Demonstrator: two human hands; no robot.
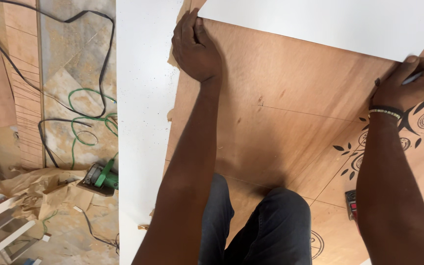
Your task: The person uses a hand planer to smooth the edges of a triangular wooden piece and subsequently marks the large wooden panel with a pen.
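Kneeling on plywood sheet (280, 108) I see my left hand (195, 49) pressed flat, clasping nothing, at its far-left corner | right hand (408, 83) clenched on a grey pencil (417, 76) at its far-right edge | white board (330, 24) overlapping far side | green saw (101, 179) left on the floor.

Place was woodworking shop. Large plywood sheet (280, 122) lay over white board (143, 127). Green circular saw (100, 179) sat on dusty floor (69, 59) among wood scraps (35, 191), with black (99, 59) and green cables (82, 120) trailing nearby.
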